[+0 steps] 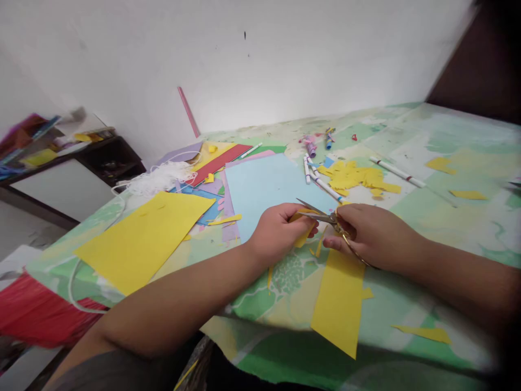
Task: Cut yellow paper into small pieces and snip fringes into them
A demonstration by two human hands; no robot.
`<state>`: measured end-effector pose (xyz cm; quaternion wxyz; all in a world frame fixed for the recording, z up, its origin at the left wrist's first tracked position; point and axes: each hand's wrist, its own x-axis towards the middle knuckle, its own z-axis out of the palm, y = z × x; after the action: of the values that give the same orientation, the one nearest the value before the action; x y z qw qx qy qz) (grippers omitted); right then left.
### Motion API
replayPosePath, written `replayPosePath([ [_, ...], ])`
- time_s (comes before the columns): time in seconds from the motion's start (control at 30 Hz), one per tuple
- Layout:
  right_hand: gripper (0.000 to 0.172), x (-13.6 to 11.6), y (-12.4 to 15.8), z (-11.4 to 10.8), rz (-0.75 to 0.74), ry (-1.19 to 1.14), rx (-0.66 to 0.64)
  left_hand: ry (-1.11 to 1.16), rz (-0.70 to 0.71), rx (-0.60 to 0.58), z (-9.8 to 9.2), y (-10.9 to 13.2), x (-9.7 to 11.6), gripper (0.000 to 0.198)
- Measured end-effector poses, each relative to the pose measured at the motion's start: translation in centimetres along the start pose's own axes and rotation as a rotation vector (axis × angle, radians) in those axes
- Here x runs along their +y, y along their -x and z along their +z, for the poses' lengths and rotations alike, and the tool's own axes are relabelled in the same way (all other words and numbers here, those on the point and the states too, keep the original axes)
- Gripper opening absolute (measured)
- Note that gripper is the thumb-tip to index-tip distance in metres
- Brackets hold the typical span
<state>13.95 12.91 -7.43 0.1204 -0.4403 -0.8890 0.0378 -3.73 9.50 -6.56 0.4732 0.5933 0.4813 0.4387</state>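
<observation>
The small yellow paper piece (302,239) is at the near side of the pale blue rectangular paper sheet (264,184), which serves as the landmark. Your left hand (279,231) is curled with thumb and fingers closed on this piece; the forearm comes in diagonally from the near left. Your right hand (368,233) is closed around the handles of the gold-handled metal scissors (326,218). The blades stand parted and point left across your left fingers; you cannot tell whether they touch the paper.

Nearer to you than the landmark, one long yellow paper strip (340,298) reaches the table's near edge, so room there is limited. Right of the landmark, a broad stretch of green patterned tablecloth (459,130) lies exposed. To its left are one large yellow paper sheet (146,239) and one tangle of white string (163,178).

Count five white-barrelled markers (325,185): three along the landmark's right side, one farther right, one beyond its far edge. One heap of yellow paper scraps (354,176) lies right of the three.
</observation>
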Motion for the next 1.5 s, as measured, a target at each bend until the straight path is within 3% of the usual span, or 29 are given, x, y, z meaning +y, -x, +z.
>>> replayPosePath([
  [0.23, 0.039, 0.16, 0.11, -0.1, 0.0, 0.013, -0.028, 0.011, 0.022, -0.015, -0.11, 0.14, -0.06, 0.012],
  [0.57, 0.048, 0.52, 0.11, 0.02, 0.067, 0.021, -0.072, 0.037, -0.025, 0.067, -0.05, 0.57, 0.22, 0.01],
  [1.1, 0.048, 0.43, 0.4, -0.12, 0.027, 0.041, -0.05, 0.029, 0.005, 0.019, -0.42, 0.6, -0.04, 0.012],
  [1.5, 0.053, 0.77, 0.03, 0.01, 0.067, 0.003, -0.054, 0.123, -0.071, 0.017, -0.3, 0.6, -0.23, 0.019],
])
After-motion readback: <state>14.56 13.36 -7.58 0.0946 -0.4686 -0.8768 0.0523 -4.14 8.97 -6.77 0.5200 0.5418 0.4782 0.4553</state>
